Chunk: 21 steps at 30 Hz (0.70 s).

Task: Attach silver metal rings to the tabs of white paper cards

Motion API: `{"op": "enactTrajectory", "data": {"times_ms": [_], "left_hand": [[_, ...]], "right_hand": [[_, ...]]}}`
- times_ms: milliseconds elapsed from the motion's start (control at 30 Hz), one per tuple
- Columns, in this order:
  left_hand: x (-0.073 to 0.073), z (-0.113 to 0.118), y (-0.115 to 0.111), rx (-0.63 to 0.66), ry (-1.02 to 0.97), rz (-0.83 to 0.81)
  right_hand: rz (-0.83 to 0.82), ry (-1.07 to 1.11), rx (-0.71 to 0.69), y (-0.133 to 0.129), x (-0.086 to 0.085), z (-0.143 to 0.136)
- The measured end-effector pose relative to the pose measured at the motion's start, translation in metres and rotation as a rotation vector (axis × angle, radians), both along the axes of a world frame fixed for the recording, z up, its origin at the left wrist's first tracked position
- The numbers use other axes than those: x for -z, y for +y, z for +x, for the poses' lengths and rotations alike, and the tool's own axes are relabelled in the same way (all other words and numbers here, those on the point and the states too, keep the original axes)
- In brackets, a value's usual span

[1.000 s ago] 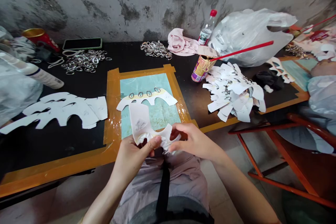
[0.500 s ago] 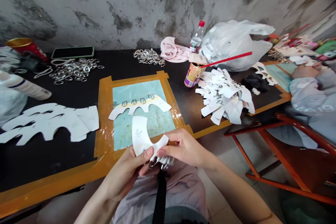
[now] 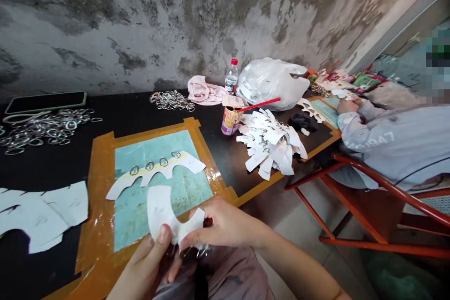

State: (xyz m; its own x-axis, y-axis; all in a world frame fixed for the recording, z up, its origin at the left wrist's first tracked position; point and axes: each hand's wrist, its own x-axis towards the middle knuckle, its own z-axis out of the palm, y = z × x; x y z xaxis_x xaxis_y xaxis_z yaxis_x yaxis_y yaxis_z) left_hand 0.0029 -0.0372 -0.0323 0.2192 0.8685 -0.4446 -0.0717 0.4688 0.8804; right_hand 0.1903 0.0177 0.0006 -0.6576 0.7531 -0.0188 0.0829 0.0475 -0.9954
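Observation:
Between both hands, close to my lap, is a white cut-out piece [image 3: 160, 208] with a curved notch and several metal rings hanging at its lower edge. My left hand [image 3: 149, 253] is closed on its left part, thumb on top. My right hand [image 3: 214, 227] pinches the right part, fingers folded around it. Beyond them, a similar white strip with scalloped cut-outs [image 3: 183, 161] lies on the teal sheet [image 3: 133, 220], with several rings along its yellowish upper edge.
Loose metal rings [image 3: 52, 126] lie left and more [image 3: 172, 101] at the back. Flat white pieces [image 3: 66, 206] rest at left. A cup [image 3: 230, 121] with a red stick stands near a heap of ringed pieces [image 3: 269, 145]. A co-worker [image 3: 397, 145] sits right, by a red-framed chair [image 3: 369, 192].
The view has swung right, so the table's things appear further left. Both my hands still hold the white piece, in nearly the same grip.

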Motion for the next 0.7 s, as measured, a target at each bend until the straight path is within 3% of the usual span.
{"op": "enactTrajectory", "data": {"times_ms": [167, 233, 433, 600, 700], "left_hand": [[0.002, -0.012, 0.004, 0.147, 0.236, 0.104], [-0.003, -0.011, 0.004, 0.151, 0.129, 0.033], [-0.014, 0.007, 0.0, 0.048, -0.479, -0.233], [-0.01, -0.004, 0.002, 0.005, -0.488, -0.3], [-0.016, -0.017, 0.007, -0.026, -0.373, -0.198]], "right_hand": [[-0.113, 0.046, 0.022, -0.003, -0.004, -0.004], [-0.22, 0.12, 0.017, -0.007, -0.001, -0.007], [-0.515, 0.295, 0.079, -0.017, 0.025, -0.019], [-0.496, 0.22, 0.077, -0.018, 0.036, -0.02], [-0.447, 0.151, 0.11, -0.014, 0.033, -0.013]]}}
